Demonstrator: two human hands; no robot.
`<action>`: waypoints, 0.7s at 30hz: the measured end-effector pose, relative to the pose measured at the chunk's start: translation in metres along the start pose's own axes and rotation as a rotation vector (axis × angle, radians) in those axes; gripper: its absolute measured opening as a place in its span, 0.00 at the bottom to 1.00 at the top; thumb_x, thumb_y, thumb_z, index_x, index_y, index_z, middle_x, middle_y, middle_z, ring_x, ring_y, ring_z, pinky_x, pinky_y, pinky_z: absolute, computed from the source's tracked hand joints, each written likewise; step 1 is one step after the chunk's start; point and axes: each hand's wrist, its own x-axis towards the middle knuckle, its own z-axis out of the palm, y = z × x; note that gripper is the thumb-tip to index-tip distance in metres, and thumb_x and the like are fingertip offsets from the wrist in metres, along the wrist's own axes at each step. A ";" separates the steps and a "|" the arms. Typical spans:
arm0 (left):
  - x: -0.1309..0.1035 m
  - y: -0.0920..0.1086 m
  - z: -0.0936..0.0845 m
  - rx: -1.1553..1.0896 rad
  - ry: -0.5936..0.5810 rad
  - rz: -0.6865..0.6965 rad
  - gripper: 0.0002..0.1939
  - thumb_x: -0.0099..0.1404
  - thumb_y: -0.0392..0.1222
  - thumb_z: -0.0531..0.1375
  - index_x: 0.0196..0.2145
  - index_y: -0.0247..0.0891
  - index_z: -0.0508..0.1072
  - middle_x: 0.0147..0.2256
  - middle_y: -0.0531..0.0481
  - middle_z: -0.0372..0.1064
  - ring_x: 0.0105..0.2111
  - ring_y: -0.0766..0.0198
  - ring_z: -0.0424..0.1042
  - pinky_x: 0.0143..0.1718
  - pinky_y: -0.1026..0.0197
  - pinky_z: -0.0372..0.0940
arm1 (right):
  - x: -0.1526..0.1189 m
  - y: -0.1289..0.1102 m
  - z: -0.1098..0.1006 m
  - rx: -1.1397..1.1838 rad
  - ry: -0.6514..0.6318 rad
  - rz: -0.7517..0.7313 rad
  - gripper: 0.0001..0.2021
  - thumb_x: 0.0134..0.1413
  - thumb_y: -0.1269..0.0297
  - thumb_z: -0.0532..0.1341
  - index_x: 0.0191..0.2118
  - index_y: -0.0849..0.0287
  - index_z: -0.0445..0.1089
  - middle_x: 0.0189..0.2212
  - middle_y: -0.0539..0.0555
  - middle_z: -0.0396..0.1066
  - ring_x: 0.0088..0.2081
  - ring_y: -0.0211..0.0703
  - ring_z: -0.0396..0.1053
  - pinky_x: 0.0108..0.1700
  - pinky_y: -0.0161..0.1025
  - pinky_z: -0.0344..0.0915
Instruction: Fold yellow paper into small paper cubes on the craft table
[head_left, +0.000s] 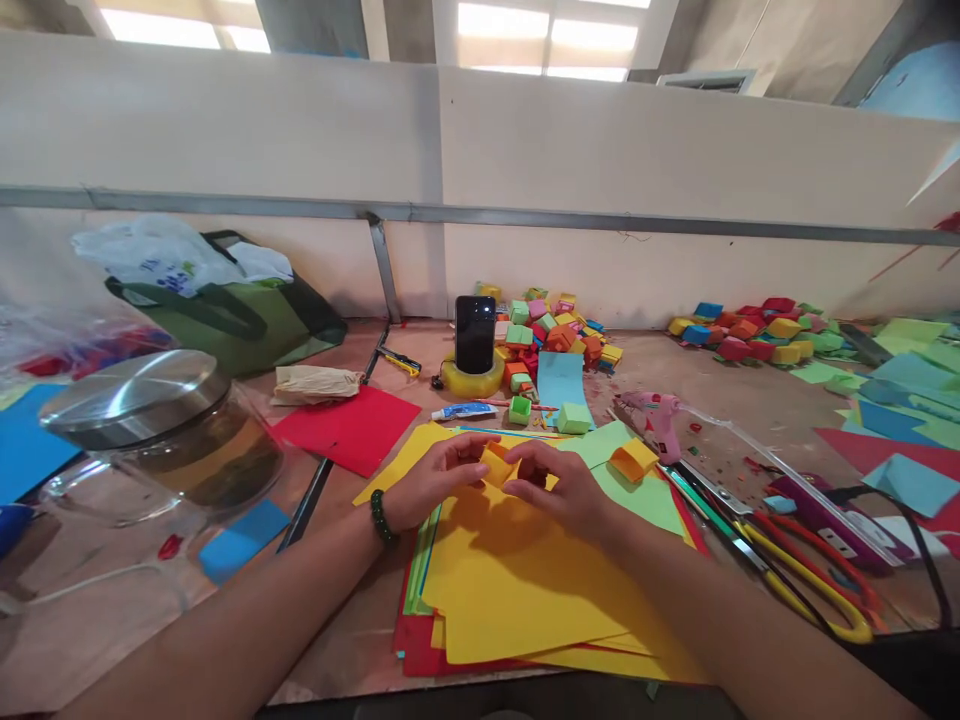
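Between both hands is a small yellow folded paper box, held above a stack of coloured sheets. My left hand, with a dark bead bracelet at the wrist, pinches the box's left side. On the other side, the fingers and thumb of my right hand grip it. Beneath them lies yellow paper, with green and red sheets showing at the stack's edges. A second yellow paper box sits just right of my right hand. Two green paper boxes stand beyond my fingers.
Piles of coloured paper cubes lie toward the wall. A phone stands on a tape roll. At right are a pink glue gun, scissors and a purple power strip. A glass teapot and green bag occupy the left.
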 end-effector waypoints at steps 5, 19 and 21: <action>0.001 -0.009 0.001 0.100 -0.037 0.052 0.28 0.53 0.44 0.68 0.51 0.38 0.72 0.49 0.42 0.70 0.48 0.55 0.67 0.47 0.57 0.65 | -0.005 0.013 0.003 0.041 -0.086 0.136 0.15 0.55 0.52 0.60 0.27 0.60 0.66 0.16 0.44 0.57 0.17 0.30 0.52 0.20 0.30 0.50; 0.016 0.012 -0.033 0.111 0.859 0.267 0.16 0.53 0.47 0.62 0.37 0.36 0.71 0.30 0.53 0.67 0.28 0.68 0.68 0.30 0.66 0.65 | 0.002 0.006 -0.013 -0.591 0.114 -0.137 0.12 0.57 0.63 0.55 0.44 0.60 0.70 0.15 0.46 0.66 0.17 0.35 0.61 0.24 0.32 0.56; 0.017 0.015 -0.037 0.125 0.867 0.277 0.16 0.53 0.48 0.62 0.37 0.36 0.69 0.30 0.53 0.66 0.28 0.69 0.67 0.31 0.66 0.64 | -0.007 -0.008 -0.026 -0.574 0.180 -0.237 0.09 0.59 0.64 0.55 0.42 0.58 0.71 0.20 0.48 0.72 0.20 0.33 0.65 0.27 0.32 0.60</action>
